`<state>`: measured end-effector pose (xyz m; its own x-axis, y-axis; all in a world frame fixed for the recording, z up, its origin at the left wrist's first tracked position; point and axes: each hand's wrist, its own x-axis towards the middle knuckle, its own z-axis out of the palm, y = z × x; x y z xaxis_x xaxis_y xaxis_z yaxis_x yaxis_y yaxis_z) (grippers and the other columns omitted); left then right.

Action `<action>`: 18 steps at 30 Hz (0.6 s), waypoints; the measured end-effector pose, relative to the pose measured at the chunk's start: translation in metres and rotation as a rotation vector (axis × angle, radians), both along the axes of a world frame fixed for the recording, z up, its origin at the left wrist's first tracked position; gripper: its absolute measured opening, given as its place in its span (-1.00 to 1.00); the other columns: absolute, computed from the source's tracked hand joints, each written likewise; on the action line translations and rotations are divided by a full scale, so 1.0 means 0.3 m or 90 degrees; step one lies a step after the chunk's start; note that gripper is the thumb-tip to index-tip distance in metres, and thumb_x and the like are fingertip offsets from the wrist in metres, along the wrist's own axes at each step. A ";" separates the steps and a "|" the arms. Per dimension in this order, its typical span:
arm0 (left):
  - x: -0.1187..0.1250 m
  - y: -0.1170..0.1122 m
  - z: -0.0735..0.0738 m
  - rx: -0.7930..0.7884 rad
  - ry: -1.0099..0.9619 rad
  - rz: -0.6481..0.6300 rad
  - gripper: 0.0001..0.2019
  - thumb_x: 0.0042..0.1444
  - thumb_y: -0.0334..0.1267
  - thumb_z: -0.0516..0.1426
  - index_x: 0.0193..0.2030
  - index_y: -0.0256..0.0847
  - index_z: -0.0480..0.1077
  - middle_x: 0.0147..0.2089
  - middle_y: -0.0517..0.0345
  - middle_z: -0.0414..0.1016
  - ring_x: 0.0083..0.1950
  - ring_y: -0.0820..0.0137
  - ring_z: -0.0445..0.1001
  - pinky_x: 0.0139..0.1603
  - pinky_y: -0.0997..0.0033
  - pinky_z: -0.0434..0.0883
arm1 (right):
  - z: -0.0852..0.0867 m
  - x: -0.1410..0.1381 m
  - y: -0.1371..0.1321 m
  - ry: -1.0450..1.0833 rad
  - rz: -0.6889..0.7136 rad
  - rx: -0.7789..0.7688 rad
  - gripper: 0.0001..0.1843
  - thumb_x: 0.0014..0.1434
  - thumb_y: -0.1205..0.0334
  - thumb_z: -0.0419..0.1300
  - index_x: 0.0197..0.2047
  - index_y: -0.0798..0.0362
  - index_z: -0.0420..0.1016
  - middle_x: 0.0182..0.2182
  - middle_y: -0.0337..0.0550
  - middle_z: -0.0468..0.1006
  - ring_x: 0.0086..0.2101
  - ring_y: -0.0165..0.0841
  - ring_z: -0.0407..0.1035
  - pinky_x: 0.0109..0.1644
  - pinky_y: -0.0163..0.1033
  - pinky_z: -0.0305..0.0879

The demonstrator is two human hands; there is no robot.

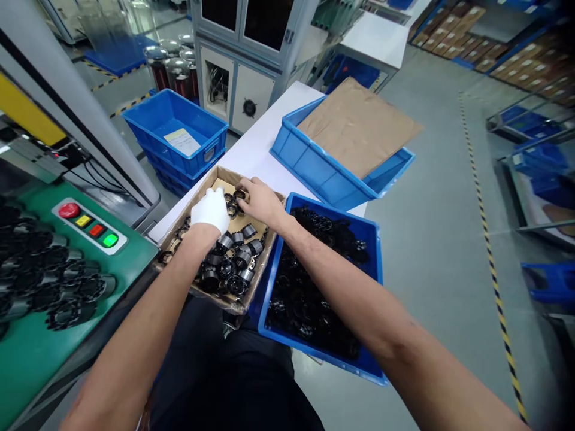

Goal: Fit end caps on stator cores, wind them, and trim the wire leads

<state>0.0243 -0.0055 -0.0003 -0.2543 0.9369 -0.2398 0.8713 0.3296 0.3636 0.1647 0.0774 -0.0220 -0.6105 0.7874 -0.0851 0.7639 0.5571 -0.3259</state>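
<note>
In the head view, an open cardboard box (255,276) holds many black and grey ring-shaped parts (242,257). My left hand (210,211), in a white glove, is inside the box at its left side with the fingers curled in; what they hold, if anything, is hidden. Opposite it, my bare right hand (260,202) reaches over the box's right edge. Its thumb and fingers close around a black ring part (239,196) near the far end. More rings lie between the two hands, on the box's brown bottom.
A blue crate (381,287) full of black parts stands right of the box. Behind it, another blue crate (296,152) carries a cardboard sheet (354,126). Stacked blue crates (173,129) are at left. A green machine table (130,263) bears rows of parts and a button panel (90,226).
</note>
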 end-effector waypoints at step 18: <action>-0.252 -1.406 0.040 0.551 -0.025 0.350 -0.77 0.38 -0.29 0.38 0.14 0.01 0.66 0.08 0.10 0.76 0.05 0.24 0.77 0.12 0.27 0.70 | 0.177 -0.118 -0.157 -0.056 0.058 0.044 -0.97 0.28 0.23 0.51 -0.21 -0.06 0.85 -0.43 0.04 0.74 -0.37 -0.15 0.67 -0.23 0.00 0.46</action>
